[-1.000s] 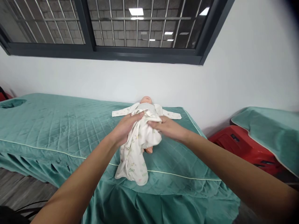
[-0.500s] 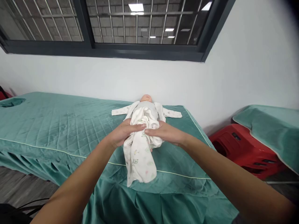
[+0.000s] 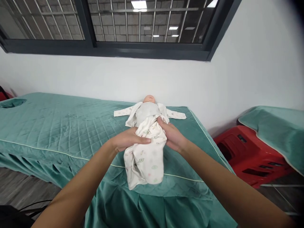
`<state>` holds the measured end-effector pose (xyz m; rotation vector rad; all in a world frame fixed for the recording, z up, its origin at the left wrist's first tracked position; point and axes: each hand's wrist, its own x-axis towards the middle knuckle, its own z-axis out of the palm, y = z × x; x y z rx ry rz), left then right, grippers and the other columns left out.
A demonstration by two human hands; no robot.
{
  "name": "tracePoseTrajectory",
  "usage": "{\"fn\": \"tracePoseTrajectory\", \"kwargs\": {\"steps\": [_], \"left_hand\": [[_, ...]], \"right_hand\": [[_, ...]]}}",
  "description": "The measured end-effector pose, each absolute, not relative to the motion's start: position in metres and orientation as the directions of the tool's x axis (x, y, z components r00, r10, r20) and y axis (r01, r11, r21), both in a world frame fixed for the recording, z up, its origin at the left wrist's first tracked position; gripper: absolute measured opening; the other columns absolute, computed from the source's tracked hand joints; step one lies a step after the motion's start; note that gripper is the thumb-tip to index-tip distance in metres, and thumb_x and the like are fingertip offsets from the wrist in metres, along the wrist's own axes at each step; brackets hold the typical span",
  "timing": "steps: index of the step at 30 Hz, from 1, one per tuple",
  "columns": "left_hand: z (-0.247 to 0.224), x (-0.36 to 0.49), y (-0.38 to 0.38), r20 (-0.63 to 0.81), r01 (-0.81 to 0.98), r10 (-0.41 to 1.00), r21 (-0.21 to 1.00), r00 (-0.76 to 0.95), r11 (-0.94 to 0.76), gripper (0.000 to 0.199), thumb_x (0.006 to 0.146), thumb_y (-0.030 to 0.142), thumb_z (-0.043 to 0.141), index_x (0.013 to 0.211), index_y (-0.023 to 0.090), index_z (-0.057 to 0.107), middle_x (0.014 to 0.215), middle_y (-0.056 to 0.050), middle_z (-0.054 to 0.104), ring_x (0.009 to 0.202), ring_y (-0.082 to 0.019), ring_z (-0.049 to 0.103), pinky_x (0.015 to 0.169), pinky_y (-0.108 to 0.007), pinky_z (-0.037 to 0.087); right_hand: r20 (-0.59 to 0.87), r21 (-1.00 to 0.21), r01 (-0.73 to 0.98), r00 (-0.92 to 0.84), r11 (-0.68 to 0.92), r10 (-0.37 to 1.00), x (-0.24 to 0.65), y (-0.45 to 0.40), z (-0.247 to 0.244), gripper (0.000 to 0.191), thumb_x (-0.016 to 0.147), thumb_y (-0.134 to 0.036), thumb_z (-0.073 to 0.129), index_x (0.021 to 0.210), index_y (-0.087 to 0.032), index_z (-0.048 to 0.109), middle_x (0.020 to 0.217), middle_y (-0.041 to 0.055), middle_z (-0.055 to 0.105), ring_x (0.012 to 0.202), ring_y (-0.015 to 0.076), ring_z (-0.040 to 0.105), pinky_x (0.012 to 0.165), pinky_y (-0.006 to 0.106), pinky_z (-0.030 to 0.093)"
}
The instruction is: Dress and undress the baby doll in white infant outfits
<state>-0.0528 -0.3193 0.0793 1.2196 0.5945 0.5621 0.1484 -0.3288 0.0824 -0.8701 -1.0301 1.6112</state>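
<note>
A baby doll point(image 3: 149, 98) lies on its back on the green bed, head toward the wall, wearing a white long-sleeved top point(image 3: 177, 114) spread open over a grey-white body. White patterned baby pants point(image 3: 152, 161) are bunched over the doll's lower body, with the loose part lying toward the bed's front edge. My left hand point(image 3: 129, 139) grips the left side of the pants, thumb on top. My right hand point(image 3: 171, 133) pinches the upper right edge of the bunched cloth. The doll's legs are hidden under the fabric.
The green quilted bed cover point(image 3: 59, 126) stretches away to the left. At the right stands a red plastic stool point(image 3: 251, 155) beside another green-covered surface point(image 3: 280, 136). Behind the bed is a white wall with a dark-framed barred window point(image 3: 147, 52).
My right hand has moved up along the pants, and my left hand slightly down. The cloth has shifted off the doll's belly, showing more of the grey-white body.
</note>
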Motion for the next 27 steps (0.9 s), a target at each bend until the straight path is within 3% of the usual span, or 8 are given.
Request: {"fn": "tracePoseTrajectory", "kwargs": {"steps": [4, 7, 11, 14, 16, 20, 24, 27], "left_hand": [[0.074, -0.046, -0.318, -0.036, -0.313, 0.804, 0.91, 0.594, 0.272, 0.049, 0.078, 0.032, 0.079, 0.12, 0.01, 0.067, 0.112, -0.016, 0.073, 0.1, -0.027, 0.071, 0.088, -0.036, 0.057], [0.064, -0.038, -0.32, -0.091, -0.339, 0.807, 0.876, 0.583, 0.343, 0.043, 0.078, 0.034, 0.079, 0.113, 0.009, 0.07, 0.104, -0.016, 0.075, 0.088, -0.024, 0.073, 0.078, -0.032, 0.058], [0.05, -0.032, -0.327, -0.171, -0.302, 0.786, 0.858, 0.594, 0.415, 0.046, 0.078, 0.043, 0.078, 0.109, 0.009, 0.071, 0.098, -0.015, 0.076, 0.082, -0.022, 0.072, 0.076, -0.03, 0.057], [0.048, -0.031, -0.332, -0.23, -0.129, 0.683, 0.893, 0.693, 0.43, 0.049, 0.073, 0.038, 0.083, 0.112, 0.01, 0.071, 0.102, -0.015, 0.075, 0.087, -0.022, 0.072, 0.079, -0.031, 0.056], [0.052, -0.03, -0.333, -0.241, -0.071, 0.646, 0.906, 0.724, 0.418, 0.05, 0.071, 0.032, 0.085, 0.114, 0.011, 0.07, 0.105, -0.015, 0.075, 0.091, -0.023, 0.071, 0.081, -0.032, 0.056], [0.06, -0.023, -0.326, -0.251, -0.132, 0.771, 0.909, 0.585, 0.396, 0.044, 0.073, 0.033, 0.082, 0.107, 0.009, 0.071, 0.099, -0.016, 0.075, 0.089, -0.025, 0.071, 0.081, -0.034, 0.055], [0.058, -0.012, -0.313, -0.288, 0.146, 0.84, 0.958, 0.461, 0.248, 0.034, 0.079, 0.035, 0.072, 0.103, 0.011, 0.071, 0.105, -0.014, 0.074, 0.093, -0.027, 0.069, 0.08, -0.034, 0.052], [0.06, -0.002, -0.308, -0.235, 0.527, 0.855, 0.848, 0.463, -0.052, 0.024, 0.083, 0.034, 0.063, 0.091, 0.014, 0.072, 0.102, -0.013, 0.075, 0.096, -0.03, 0.068, 0.08, -0.034, 0.048]], "right_hand": [[-0.092, -0.972, -0.144, -0.497, -0.186, 0.863, 0.155, -0.337, 0.076, 0.056, 0.072, -0.047, 0.083, 0.117, -0.017, 0.069, 0.116, 0.0101, 0.074, 0.105, 0.0251, 0.07, 0.098, 0.038, 0.054], [-0.139, -0.985, 0.005, -0.619, -0.173, 0.773, 0.157, -0.339, 0.07, 0.058, 0.067, -0.035, 0.088, 0.119, -0.018, 0.069, 0.118, 0.009, 0.073, 0.106, 0.0252, 0.069, 0.099, 0.039, 0.054], [-0.062, -0.971, -0.191, -0.365, -0.14, 0.929, 0.158, -0.334, 0.062, 0.05, 0.078, -0.042, 0.079, 0.12, -0.018, 0.067, 0.121, 0.0093, 0.072, 0.106, 0.0231, 0.07, 0.101, 0.038, 0.053], [-0.139, -0.917, -0.337, -0.23, -0.213, 0.963, 0.165, -0.331, 0.056, 0.051, 0.083, -0.051, 0.072, 0.118, -0.015, 0.067, 0.117, 0.0131, 0.073, 0.104, 0.0258, 0.071, 0.1, 0.041, 0.054], [-0.189, -0.895, -0.363, -0.219, -0.26, 0.957, 0.17, -0.332, 0.051, 0.05, 0.085, -0.052, 0.069, 0.118, -0.014, 0.067, 0.113, 0.0134, 0.074, 0.102, 0.0263, 0.071, 0.097, 0.042, 0.055], [-0.185, -0.89, -0.361, -0.271, -0.278, 0.945, 0.177, -0.345, 0.033, 0.044, 0.086, -0.043, 0.071, 0.121, -0.017, 0.067, 0.11, 0.0099, 0.075, 0.1, 0.0233, 0.072, 0.095, 0.037, 0.056], [-0.229, -0.898, -0.307, -0.284, -0.314, 0.931, 0.178, -0.36, 0.01, 0.042, 0.081, -0.036, 0.076, 0.119, -0.018, 0.069, 0.11, 0.0092, 0.075, 0.1, 0.0239, 0.072, 0.095, 0.038, 0.056], [-0.275, -0.896, -0.283, -0.253, -0.342, 0.928, 0.177, -0.371, -0.003, 0.037, 0.081, -0.036, 0.075, 0.114, -0.02, 0.071, 0.107, 0.0088, 0.076, 0.101, 0.0261, 0.072, 0.094, 0.04, 0.056]]}}
